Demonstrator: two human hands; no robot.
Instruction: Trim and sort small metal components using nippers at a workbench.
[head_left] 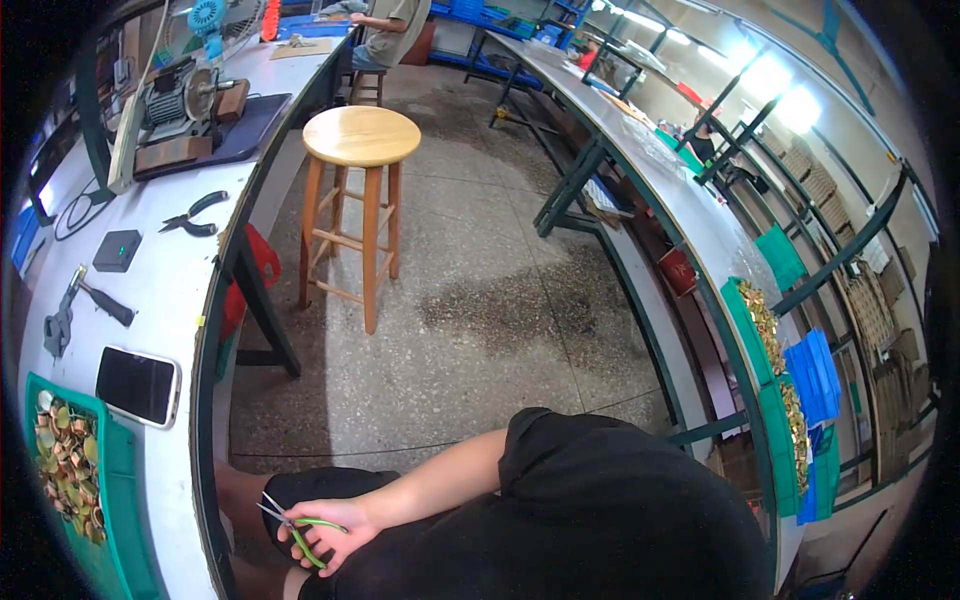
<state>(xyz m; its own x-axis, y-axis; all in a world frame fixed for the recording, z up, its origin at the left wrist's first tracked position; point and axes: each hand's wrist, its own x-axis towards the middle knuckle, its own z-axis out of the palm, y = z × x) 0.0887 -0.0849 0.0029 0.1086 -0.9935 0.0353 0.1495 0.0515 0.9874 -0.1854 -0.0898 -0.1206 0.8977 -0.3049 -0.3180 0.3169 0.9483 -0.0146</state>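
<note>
Bottom of frame: one hand (325,530), side unclear, fingers curled around green-handled pliers (298,528), resting on lap. Other hand unseen. Phone (138,385), tray of brass parts (68,465) on table (170,290) at left.

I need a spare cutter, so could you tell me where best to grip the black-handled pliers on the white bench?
Grip the black-handled pliers around both curved handles, coming from above at the handle end; they lie flat on the white bench, jaws pointing away.

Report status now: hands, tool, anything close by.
One hand in view over the lap, fingers curled around green-handled pliers, tips pointing up-left. Other hand out of view. Nothing blocking; white bench at left, wooden stool ahead.
</note>
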